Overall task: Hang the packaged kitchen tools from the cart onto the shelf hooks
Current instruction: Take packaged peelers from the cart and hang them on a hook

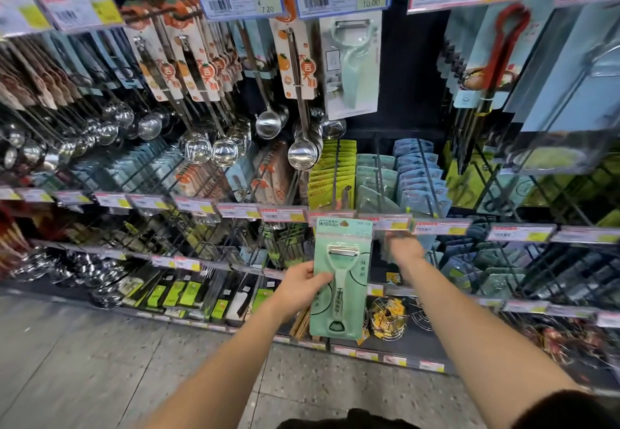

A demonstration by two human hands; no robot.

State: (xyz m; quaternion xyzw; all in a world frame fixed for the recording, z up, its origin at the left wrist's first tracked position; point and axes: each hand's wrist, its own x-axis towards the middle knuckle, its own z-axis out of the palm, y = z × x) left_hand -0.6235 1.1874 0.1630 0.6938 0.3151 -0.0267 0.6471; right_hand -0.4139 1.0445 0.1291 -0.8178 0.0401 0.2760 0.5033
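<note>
One peeler pack point(340, 277) stands upright in front of the middle price rail point(446, 227), its top edge overlapping the rail's tags. It is a flat mint-green card under a clear moulded blister, with a pale green Y-shaped peeler and a shiny metal blade inside. The left hand point(302, 282) grips the pack's left edge at mid-height, thumb on the front and fingers curled behind. The right hand point(404, 247) reaches to the rail just right of the pack. It is blurred, so I cannot tell whether it holds anything. Behind the rail, thin dark wire hooks point(430, 187) carry tightly stacked rows of yellow-green cards point(332, 173) and blue packs point(419, 173). Higher up hangs a second peeler point(352, 63) (same shape, paler card) beside glossy steel ladles point(303, 157). Below, the speckled grey floor point(84, 344) lies open at the shelf's foot.
</note>
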